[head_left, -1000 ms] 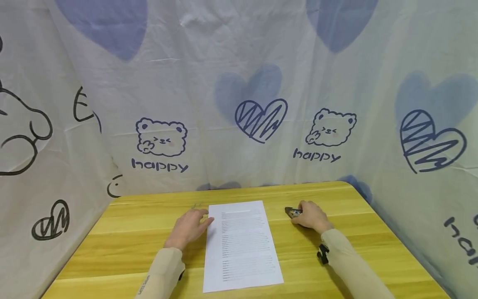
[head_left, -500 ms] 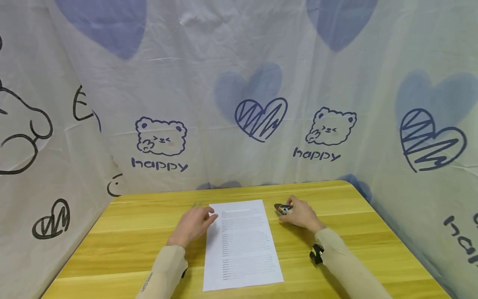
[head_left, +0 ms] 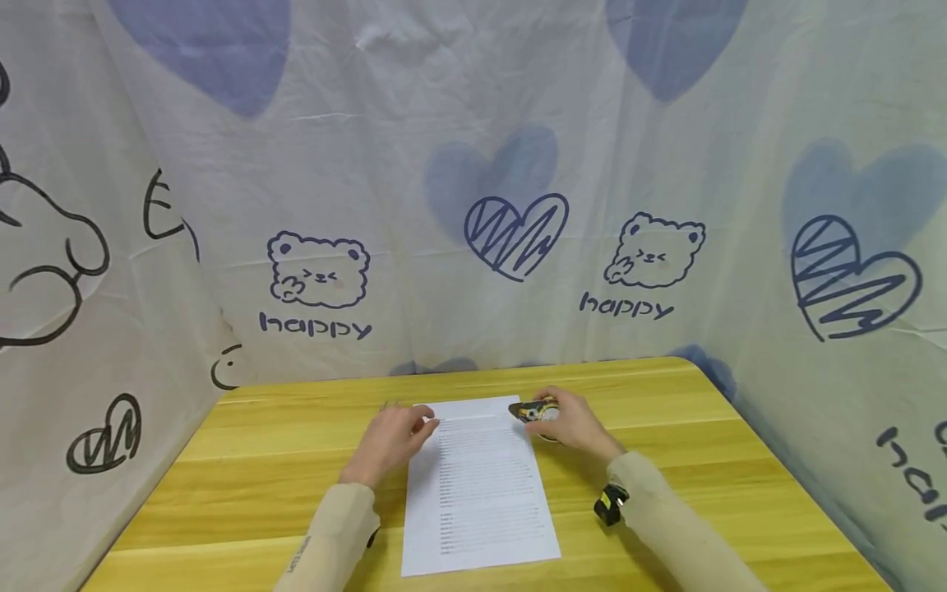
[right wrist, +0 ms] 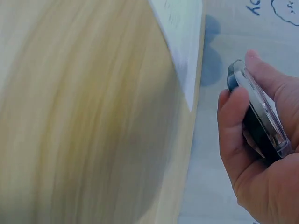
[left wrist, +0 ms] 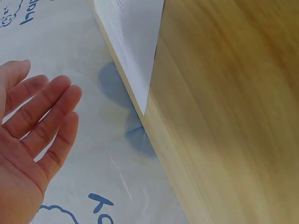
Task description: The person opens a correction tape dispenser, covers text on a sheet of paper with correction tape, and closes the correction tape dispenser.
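A sheet of printed paper (head_left: 488, 501) lies flat on the table, its lines of text running across it. My right hand (head_left: 577, 426) pinches a correction tape dispenser (head_left: 531, 411) between thumb and fingers. Its pointed brown end overlaps the paper's top right corner in the head view. In the right wrist view the dispenser (right wrist: 261, 114) shows a dark side and a clear plastic edge. My left hand (head_left: 394, 440) is at the paper's top left, fingers loosely bent and holding nothing. The left wrist view shows those fingers (left wrist: 44, 123) apart from the paper's corner.
The yellow wood-grain table (head_left: 259, 477) has a rounded far right corner. A pale curtain (head_left: 414, 288) printed with hearts and bears hangs behind it and along both sides. A black strap-like piece (head_left: 610, 503) sits at my right cuff.
My right hand has moved left with the correction tape dispenser, from the bare table to the paper's top right corner. My left hand has shifted slightly right over the paper's top left.
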Demonstrator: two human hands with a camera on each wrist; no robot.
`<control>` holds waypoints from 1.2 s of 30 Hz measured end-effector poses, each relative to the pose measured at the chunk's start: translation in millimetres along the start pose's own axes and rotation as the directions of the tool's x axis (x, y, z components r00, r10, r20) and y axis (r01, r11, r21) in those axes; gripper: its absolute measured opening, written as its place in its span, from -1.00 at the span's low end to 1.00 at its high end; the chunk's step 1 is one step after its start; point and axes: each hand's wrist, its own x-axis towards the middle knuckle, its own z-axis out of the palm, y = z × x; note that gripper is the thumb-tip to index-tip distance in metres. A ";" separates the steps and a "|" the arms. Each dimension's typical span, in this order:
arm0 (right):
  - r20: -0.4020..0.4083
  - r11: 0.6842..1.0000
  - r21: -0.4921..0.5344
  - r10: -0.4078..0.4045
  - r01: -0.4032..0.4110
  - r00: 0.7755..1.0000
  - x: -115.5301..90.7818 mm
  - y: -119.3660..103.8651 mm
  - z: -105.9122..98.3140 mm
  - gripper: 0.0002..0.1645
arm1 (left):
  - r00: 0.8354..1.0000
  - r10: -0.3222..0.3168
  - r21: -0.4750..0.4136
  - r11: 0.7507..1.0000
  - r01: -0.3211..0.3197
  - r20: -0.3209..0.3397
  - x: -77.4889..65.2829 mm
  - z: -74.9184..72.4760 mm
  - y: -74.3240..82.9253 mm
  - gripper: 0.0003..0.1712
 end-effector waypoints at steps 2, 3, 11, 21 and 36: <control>0.026 0.999 0.052 0.002 -0.003 1.000 -1.0 -4.0 2.6 -0.42 | 1.000 0.000 0.000 1.000 0.000 -0.009 -0.1 0.1 1.1 -0.74; 0.041 0.996 0.083 0.010 -0.013 0.999 -1.5 -6.1 3.6 -0.41 | 1.000 0.000 0.001 1.000 0.000 -0.012 -0.1 0.3 1.4 -0.75; 0.089 0.982 0.185 0.029 -0.045 0.996 -1.0 -15.9 12.5 -0.39 | 0.999 0.031 -0.044 0.999 -0.032 -0.028 1.1 2.5 5.0 -0.71; 0.165 0.954 0.299 -0.049 -0.003 0.985 -2.0 -29.6 22.6 -0.36 | 0.997 0.043 -0.162 0.985 -0.053 -0.064 4.2 9.7 16.1 -0.76; 0.227 0.950 0.300 -0.164 0.091 0.960 -3.6 -43.5 35.8 -0.47 | 1.000 -0.008 -0.334 0.943 0.010 0.009 2.7 5.2 21.2 -0.61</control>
